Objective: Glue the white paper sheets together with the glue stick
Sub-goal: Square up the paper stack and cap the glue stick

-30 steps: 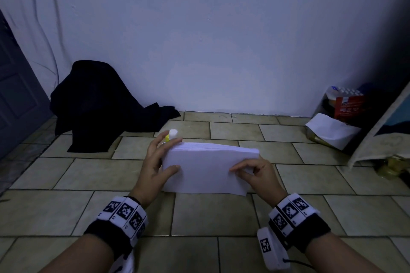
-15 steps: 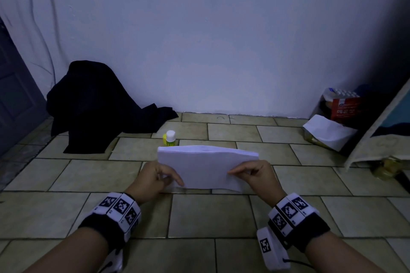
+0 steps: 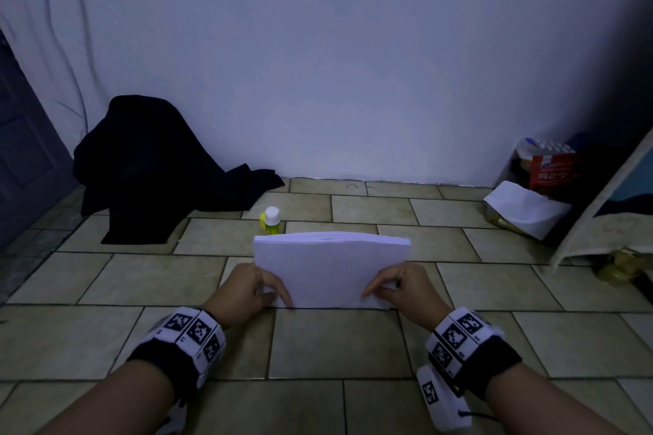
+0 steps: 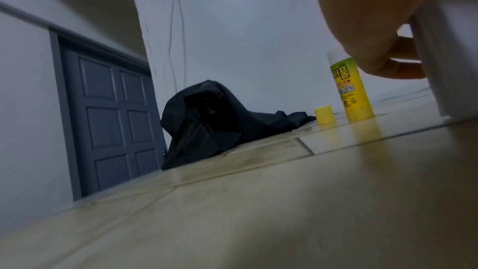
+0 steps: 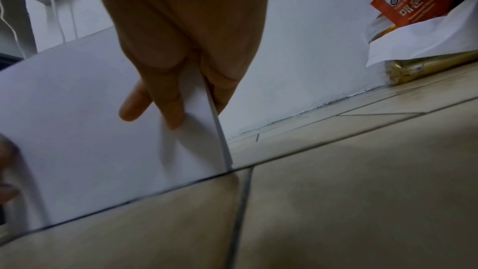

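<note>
The scene is viewed from head height, forward and down onto the tan tiled floor (image 3: 339,339). Both wrist views are set just above it: leftward toward the grey panelled door (image 4: 111,118), rightward along the white wall's base (image 5: 310,69). The upright stack of white paper sheets (image 3: 330,268) is shared by all.

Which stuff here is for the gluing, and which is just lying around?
For the gluing:
white paper sheets
glue stick
yellow cap

Just lying around:
black cloth
red snack packet
white paper bag
</note>
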The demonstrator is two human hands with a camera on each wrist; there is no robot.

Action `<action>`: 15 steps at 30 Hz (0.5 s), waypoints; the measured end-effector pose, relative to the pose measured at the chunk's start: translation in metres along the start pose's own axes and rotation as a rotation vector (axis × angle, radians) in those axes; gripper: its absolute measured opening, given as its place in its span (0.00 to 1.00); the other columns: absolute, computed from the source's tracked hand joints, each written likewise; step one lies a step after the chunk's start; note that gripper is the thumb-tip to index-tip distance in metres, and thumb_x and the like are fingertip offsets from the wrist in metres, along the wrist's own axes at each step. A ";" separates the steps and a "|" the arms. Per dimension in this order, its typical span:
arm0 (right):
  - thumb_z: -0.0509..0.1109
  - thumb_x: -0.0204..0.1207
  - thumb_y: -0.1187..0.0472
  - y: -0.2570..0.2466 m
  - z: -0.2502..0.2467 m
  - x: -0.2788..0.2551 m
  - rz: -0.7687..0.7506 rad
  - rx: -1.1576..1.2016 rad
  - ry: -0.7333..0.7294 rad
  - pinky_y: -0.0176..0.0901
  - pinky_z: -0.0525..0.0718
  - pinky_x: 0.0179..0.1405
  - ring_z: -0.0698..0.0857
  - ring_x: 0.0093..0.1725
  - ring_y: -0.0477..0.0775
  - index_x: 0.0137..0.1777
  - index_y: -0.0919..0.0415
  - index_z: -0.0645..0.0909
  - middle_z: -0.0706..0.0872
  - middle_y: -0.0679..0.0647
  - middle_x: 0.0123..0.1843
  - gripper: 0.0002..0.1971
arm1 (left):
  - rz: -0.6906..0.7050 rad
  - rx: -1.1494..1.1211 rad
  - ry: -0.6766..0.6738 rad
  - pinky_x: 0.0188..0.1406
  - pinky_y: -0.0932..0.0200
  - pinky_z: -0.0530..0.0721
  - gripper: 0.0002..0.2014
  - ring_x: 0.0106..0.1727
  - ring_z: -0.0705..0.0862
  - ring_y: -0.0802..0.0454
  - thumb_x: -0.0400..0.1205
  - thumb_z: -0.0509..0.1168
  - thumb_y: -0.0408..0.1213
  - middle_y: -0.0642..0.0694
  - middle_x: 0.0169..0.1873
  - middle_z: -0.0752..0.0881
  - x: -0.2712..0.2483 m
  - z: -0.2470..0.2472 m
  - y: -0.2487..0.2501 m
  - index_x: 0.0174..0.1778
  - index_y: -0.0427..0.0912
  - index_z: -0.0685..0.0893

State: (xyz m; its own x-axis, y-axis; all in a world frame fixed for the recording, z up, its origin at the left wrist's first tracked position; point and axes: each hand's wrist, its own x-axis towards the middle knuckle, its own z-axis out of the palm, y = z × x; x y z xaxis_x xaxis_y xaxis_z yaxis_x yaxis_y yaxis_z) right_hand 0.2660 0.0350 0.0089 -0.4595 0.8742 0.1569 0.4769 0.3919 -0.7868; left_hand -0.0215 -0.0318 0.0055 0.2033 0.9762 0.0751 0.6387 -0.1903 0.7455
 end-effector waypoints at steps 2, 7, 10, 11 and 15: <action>0.73 0.67 0.78 0.000 -0.001 0.000 -0.012 0.005 0.014 0.17 0.76 0.47 0.84 0.45 0.29 0.29 0.42 0.87 0.85 0.25 0.32 0.25 | -0.007 0.021 0.000 0.54 0.82 0.75 0.32 0.56 0.77 0.79 0.75 0.71 0.22 0.77 0.42 0.84 0.000 0.000 -0.002 0.23 0.73 0.85; 0.74 0.67 0.78 0.002 0.000 -0.002 0.007 -0.009 0.055 0.19 0.78 0.46 0.85 0.44 0.30 0.27 0.40 0.86 0.86 0.26 0.32 0.27 | -0.061 0.101 -0.031 0.48 0.82 0.74 0.28 0.50 0.80 0.72 0.76 0.72 0.25 0.70 0.37 0.84 0.000 -0.001 0.003 0.23 0.67 0.84; 0.72 0.65 0.80 -0.004 -0.005 0.000 0.033 -0.014 -0.004 0.18 0.76 0.45 0.84 0.43 0.29 0.29 0.40 0.86 0.87 0.28 0.33 0.27 | -0.065 0.080 -0.089 0.44 0.79 0.75 0.26 0.47 0.80 0.68 0.76 0.68 0.22 0.66 0.42 0.84 0.000 -0.005 0.008 0.27 0.64 0.85; 0.71 0.65 0.81 -0.007 -0.009 0.002 0.040 0.008 -0.030 0.19 0.76 0.46 0.84 0.44 0.29 0.32 0.42 0.87 0.88 0.31 0.36 0.26 | -0.060 0.051 -0.099 0.45 0.76 0.77 0.25 0.48 0.81 0.67 0.75 0.67 0.22 0.61 0.44 0.85 0.001 -0.007 0.009 0.28 0.63 0.85; 0.69 0.65 0.81 -0.014 -0.020 0.003 0.147 0.144 -0.085 0.25 0.79 0.42 0.84 0.47 0.35 0.48 0.53 0.86 0.86 0.46 0.52 0.22 | -0.155 -0.131 -0.066 0.52 0.48 0.85 0.17 0.52 0.85 0.45 0.73 0.71 0.23 0.47 0.52 0.83 -0.004 -0.015 0.010 0.40 0.55 0.86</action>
State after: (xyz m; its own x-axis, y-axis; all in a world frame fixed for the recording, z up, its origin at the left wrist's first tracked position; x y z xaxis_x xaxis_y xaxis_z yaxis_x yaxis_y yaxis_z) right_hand 0.2735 0.0378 0.0322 -0.4573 0.8893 -0.0113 0.4336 0.2119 -0.8758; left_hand -0.0273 -0.0357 0.0230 0.1612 0.9830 -0.0878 0.5651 -0.0190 0.8248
